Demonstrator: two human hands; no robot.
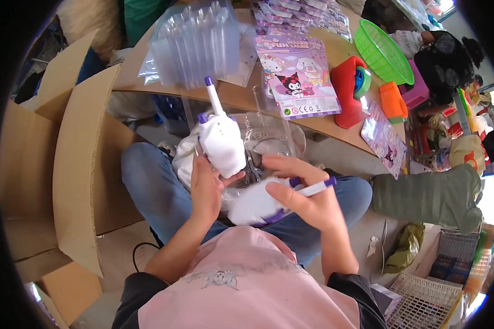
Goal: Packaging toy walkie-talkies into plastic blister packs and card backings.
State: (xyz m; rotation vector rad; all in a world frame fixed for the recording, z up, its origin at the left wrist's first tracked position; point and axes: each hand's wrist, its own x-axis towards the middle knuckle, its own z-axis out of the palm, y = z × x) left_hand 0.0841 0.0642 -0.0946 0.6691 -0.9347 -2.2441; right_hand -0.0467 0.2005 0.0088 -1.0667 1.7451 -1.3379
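My left hand (205, 186) grips a white toy walkie-talkie (223, 143) upright over my lap, its purple-tipped antenna pointing away from me. In my right hand (304, 194), slightly blurred, is a second toy walkie-talkie (252, 204), white with purple edges. That one lies tilted, with its antenna sticking out to the right past my fingers. Beneath and beyond both hands a clear plastic blister shell (266, 134) rests over my lap. The undersides of both toys are hidden.
A table (233, 94) ahead bears stacked clear blister shells (195, 46), printed purple cards (299, 77), a red tape dispenser (347, 93), an orange tape dispenser (392, 101) and a green basket (381, 52). An open cardboard box (74, 159) stands at left. Plastic crates (422, 299) sit lower right.
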